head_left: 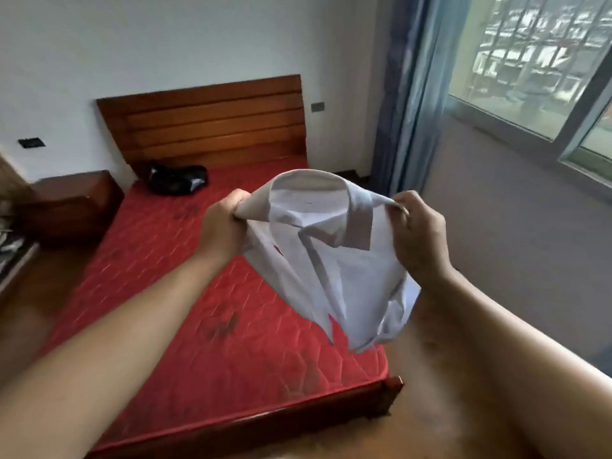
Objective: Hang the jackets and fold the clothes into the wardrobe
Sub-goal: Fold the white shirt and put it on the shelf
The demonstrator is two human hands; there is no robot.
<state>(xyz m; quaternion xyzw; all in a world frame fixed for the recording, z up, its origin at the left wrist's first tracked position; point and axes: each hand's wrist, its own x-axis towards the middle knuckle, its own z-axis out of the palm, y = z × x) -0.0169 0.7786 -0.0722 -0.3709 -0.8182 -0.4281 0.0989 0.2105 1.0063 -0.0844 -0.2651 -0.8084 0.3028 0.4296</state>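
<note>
A white collared shirt point(331, 256) hangs in the air above the red mattress point(198, 309), collar uppermost and the body drooping down. My left hand point(222, 226) grips its left shoulder. On the other shoulder, my right hand point(419, 230) pinches the cloth. A dark garment point(177, 178) lies crumpled on the mattress near the wooden headboard point(205, 124). The wardrobe is out of view.
A dark wooden nightstand point(71, 203) stands left of the bed. Blue curtains point(407, 94) and a large window point(536, 61) fill the right side, with grey floor below. The wooden bed frame's corner point(394, 385) lies close in front.
</note>
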